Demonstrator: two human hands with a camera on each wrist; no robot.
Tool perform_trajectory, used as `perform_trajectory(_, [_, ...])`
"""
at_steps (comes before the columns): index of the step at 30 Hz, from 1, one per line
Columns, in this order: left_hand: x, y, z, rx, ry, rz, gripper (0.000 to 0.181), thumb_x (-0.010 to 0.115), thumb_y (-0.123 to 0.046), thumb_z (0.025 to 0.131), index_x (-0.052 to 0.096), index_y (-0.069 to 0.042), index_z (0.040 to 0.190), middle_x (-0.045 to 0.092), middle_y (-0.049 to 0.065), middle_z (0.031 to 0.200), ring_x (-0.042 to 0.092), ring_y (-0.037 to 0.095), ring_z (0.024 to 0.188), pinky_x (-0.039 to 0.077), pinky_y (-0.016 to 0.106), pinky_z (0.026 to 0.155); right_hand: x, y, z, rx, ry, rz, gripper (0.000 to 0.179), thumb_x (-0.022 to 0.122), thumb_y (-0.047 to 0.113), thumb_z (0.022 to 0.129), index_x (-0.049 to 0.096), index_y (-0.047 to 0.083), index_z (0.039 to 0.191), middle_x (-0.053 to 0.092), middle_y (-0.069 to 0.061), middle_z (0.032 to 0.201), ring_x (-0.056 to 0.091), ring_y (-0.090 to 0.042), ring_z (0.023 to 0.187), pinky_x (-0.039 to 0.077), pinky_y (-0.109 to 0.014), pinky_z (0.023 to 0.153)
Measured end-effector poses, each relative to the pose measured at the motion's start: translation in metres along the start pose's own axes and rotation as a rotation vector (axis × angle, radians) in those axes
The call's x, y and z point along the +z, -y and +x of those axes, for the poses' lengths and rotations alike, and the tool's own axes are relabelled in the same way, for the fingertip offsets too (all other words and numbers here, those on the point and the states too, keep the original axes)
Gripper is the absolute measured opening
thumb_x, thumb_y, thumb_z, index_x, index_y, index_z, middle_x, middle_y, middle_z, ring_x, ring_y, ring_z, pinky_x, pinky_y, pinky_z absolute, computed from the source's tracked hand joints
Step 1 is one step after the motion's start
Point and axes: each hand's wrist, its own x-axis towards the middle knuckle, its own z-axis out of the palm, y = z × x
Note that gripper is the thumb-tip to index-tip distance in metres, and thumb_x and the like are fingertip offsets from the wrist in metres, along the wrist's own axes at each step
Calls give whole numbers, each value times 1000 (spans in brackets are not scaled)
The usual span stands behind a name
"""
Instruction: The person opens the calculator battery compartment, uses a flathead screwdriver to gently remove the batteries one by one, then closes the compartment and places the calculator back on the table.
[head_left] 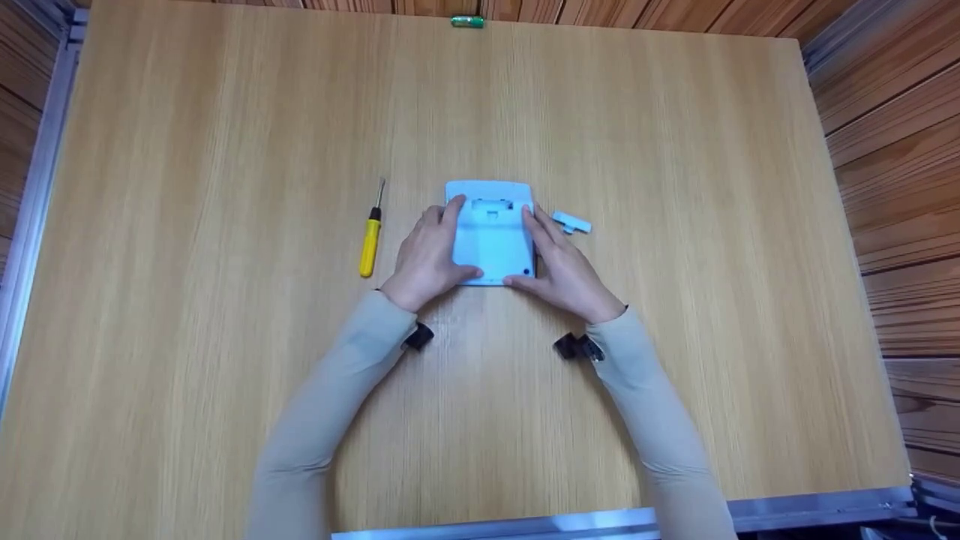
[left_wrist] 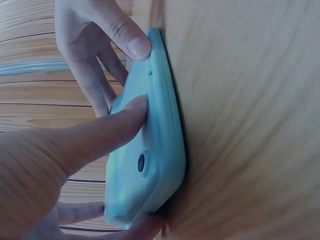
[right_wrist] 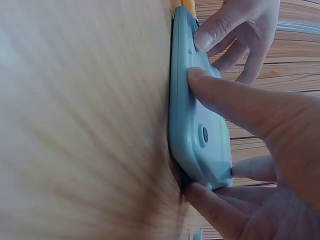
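A light-blue calculator (head_left: 495,244) lies face down on the table, its back upward. The battery compartment (head_left: 492,205) near its far end is uncovered, and no battery shows inside. My left hand (head_left: 431,251) grips the left side, thumb on the near edge and fingers along the side. On the opposite side my right hand (head_left: 562,266) holds it the same way, its thumb (right_wrist: 200,80) pressed on the back close to the near edge. A round dark foot (left_wrist: 141,162) shows on the casing. The small blue battery cover (head_left: 572,223) lies just right of my right fingers.
A yellow-handled screwdriver (head_left: 370,244) lies left of my left hand, tip pointing away. At the far edge of the wooden table (head_left: 225,150) is a green battery (head_left: 467,22). Metal rails (head_left: 525,523) run along the table's near and left sides.
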Motion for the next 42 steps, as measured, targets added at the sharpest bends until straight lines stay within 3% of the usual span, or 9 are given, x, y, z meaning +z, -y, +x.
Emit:
perform_trajectory(6, [1,0,0,-10,-10,-24,99,83,-28,74,23,-13,152,44,22,130,51,28,101,49,38,86,-4,0,1,20,-5,15,88,71,33,87,19,11,154,18,-19,158,25,-34,143,30,-46,112])
perform_trajectory(10, [1,-2,-1,-21,-12,-34,99,83,-27,74,23,-13,152,43,21,129,50,28,100,50,37,85,-8,-1,1,32,-40,26,73,65,33,91,29,13,151,25,-17,156,28,-32,142,30,-45,113])
perform_trajectory(18, [-1,-5,-2,-38,-6,-48,100,83,-23,74,21,-12,152,42,21,129,48,27,100,47,36,82,-13,-10,2,17,-209,12,46,58,20,96,50,3,138,39,-21,148,29,-35,141,22,-47,116])
perform_trajectory(25, [0,-5,-2,-34,0,-63,100,84,-21,74,21,-12,152,42,21,129,47,27,101,48,37,82,-15,-15,3,81,-342,-3,31,57,0,92,61,-5,122,52,-25,134,43,-38,130,31,-46,111])
perform_trajectory(33, [0,-6,-1,-29,-5,-45,100,84,-21,73,22,-11,151,43,21,129,48,27,101,48,38,81,-16,-20,4,183,-347,-21,34,63,2,89,61,-5,122,58,-24,125,54,-38,118,41,-46,102])
perform_trajectory(42, [0,-7,-1,-37,6,-41,100,84,-22,73,22,-11,151,43,21,128,49,28,103,48,39,83,-16,-20,4,214,-305,-23,35,59,-4,88,60,-4,124,61,-21,119,57,-34,113,46,-43,98])
